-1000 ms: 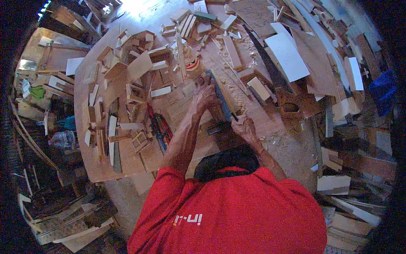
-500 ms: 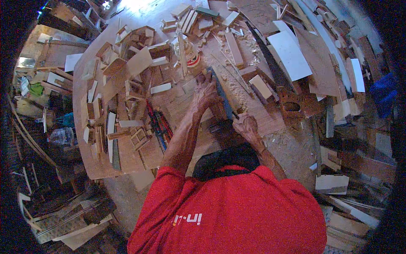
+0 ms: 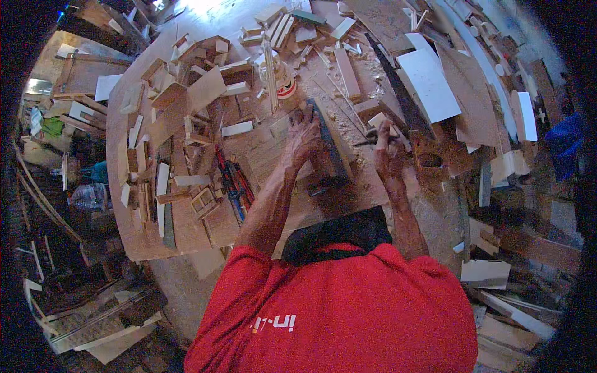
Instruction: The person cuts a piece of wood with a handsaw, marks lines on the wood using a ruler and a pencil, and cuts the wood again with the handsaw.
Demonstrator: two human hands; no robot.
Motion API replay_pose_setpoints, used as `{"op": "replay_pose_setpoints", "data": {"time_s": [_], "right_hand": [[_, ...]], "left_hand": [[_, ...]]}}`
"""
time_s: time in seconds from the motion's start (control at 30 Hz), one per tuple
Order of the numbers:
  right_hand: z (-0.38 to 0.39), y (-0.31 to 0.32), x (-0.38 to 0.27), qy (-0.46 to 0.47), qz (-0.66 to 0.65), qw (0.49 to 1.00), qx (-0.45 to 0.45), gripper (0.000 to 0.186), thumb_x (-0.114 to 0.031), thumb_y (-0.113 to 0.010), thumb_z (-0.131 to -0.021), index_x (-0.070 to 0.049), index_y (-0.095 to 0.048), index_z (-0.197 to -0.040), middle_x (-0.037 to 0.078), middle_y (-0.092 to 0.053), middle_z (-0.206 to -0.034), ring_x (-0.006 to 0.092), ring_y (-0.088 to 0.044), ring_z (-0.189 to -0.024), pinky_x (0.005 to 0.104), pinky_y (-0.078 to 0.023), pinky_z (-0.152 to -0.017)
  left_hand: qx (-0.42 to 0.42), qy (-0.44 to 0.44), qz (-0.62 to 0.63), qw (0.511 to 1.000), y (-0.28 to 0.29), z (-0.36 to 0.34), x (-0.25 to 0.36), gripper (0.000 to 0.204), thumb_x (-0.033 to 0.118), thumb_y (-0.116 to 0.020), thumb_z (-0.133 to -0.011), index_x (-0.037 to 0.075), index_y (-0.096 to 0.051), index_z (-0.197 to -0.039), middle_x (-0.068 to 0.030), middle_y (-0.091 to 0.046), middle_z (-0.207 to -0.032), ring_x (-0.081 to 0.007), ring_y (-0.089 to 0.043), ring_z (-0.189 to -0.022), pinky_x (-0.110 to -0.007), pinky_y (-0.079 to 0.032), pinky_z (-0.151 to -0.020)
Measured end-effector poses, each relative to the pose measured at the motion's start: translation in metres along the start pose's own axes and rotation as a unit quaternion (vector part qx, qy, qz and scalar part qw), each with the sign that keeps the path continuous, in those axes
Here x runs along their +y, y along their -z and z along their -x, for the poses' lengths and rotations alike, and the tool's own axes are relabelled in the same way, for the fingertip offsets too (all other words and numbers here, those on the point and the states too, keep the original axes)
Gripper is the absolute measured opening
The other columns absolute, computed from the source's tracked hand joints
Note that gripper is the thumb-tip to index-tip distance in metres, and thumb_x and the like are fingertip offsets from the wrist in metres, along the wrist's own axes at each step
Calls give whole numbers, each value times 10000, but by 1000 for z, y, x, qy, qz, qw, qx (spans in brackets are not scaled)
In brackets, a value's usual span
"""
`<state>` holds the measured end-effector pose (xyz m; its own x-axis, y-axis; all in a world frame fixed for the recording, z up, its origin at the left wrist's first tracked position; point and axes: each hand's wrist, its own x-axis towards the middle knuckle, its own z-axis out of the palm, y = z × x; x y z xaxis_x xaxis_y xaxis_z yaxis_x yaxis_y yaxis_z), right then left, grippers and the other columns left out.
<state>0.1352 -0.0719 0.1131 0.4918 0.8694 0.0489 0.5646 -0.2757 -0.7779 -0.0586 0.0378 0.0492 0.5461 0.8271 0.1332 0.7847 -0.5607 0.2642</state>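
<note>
My left hand (image 3: 303,135) lies over a long wooden piece with a dark blue-grey strip (image 3: 331,144), its fingers curled over the upper end. The piece rests on the wooden table (image 3: 367,198). My right hand (image 3: 388,149) is to its right, closed around a slim dark tool (image 3: 371,133) whose kind I cannot make out. Just beyond that hand lies a pale wooden block (image 3: 378,120). Wood shavings (image 3: 360,142) lie between my hands. A clear jar with a red and white label (image 3: 286,89) stands beyond my left hand.
Several small open wooden frames (image 3: 198,130) and offcuts crowd the table's left side. Red and blue hand tools (image 3: 233,186) lie beside my left forearm. A block with an oval hole (image 3: 429,160) sits at the right edge. White panels (image 3: 429,84) lie at the far right.
My right hand has moved right and away from me, off the dark-stripped piece toward the pale block, with the dark tool in it. My left hand has stayed nearly in place.
</note>
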Motion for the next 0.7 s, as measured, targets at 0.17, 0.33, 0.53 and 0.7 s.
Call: {"op": "replay_pose_setpoints", "data": {"time_s": [0.17, 0.33, 0.53, 0.7], "right_hand": [[-20, -31, -19, 59, -203, 977, -25, 245, -204, -498, -866, 0, -610, -942, 83, -639, -794, 128, -580, -693, 258, -451, -645], [-27, -57, -28, 111, -172, 978, -37, 265, -239, -526, -846, -15, -616, -957, 100, -625, -717, 140, -584, -666, 284, -452, -610], [-37, -83, -17, 79, -148, 986, -19, 215, -232, -560, -800, -37, -643, -829, 140, -640, -767, 241, -612, -682, 350, -468, -616], [-53, -108, 15, 37, -34, 994, -98, 296, -250, -537, -836, 10, -626, -947, 159, -647, -820, 236, -629, -759, 338, -480, -659]], "left_hand": [[-13, -3, -15, 1000, 5, 1, 2, 503, 183, -503, -733, -6, -463, -1198, -191, -372, -1320, -450, -300, -1214, -550, -242, -989], [-10, 1, -42, 999, 17, -1, 9, 513, 198, -514, -733, 3, -462, -1205, -185, -379, -1313, -432, -348, -1183, -560, -241, -982], [-11, 2, 12, 1000, 13, 1, 5, 449, 199, -550, -706, -2, -520, -1106, -206, -373, -1310, -435, -357, -1174, -567, -238, -980], [75, -60, 43, 994, 6, 1, -2, 424, 196, -562, -687, 3, -540, -1064, -232, -383, -1290, -449, -346, -1173, -582, -228, -977]]}}
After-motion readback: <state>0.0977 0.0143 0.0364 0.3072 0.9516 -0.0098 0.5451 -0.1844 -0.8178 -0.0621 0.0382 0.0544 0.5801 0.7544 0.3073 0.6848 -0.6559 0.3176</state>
